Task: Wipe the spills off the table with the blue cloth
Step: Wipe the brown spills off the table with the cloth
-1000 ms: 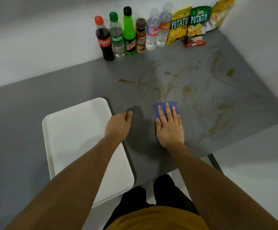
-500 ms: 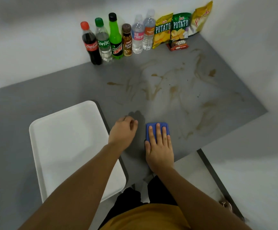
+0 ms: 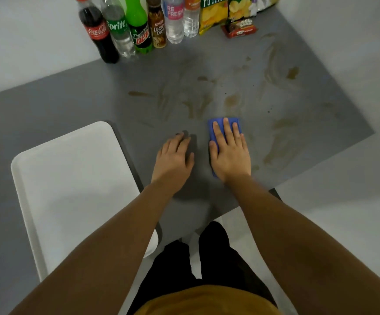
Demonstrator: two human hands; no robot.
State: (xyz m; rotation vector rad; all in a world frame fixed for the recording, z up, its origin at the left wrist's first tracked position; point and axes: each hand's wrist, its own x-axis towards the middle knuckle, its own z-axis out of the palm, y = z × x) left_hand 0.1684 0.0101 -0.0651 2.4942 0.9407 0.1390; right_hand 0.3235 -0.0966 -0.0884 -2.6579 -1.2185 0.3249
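Note:
The blue cloth [image 3: 216, 126] lies flat on the grey table [image 3: 71, 105], near its front edge. My right hand [image 3: 229, 153] presses down on it, palm flat and fingers stretched forward, so only the cloth's far and left edges show. Brown spills [image 3: 232, 101] streak the table just beyond the cloth, and more smears [image 3: 282, 137] lie to its right. My left hand [image 3: 174, 158] rests on the table a little left of the cloth, fingers extended, holding nothing.
A white tray [image 3: 71, 178] sits at the left and overhangs the table's front edge. Several drink bottles [image 3: 120, 26], chip bags [image 3: 214, 12] and a red snack pack [image 3: 239, 30] line the far edge. The table ends close on the right and front.
My right hand drew the cloth back toward me, then pushed it forward again up to the brown smears. My left hand uncurled from a loose fist to flatter fingers.

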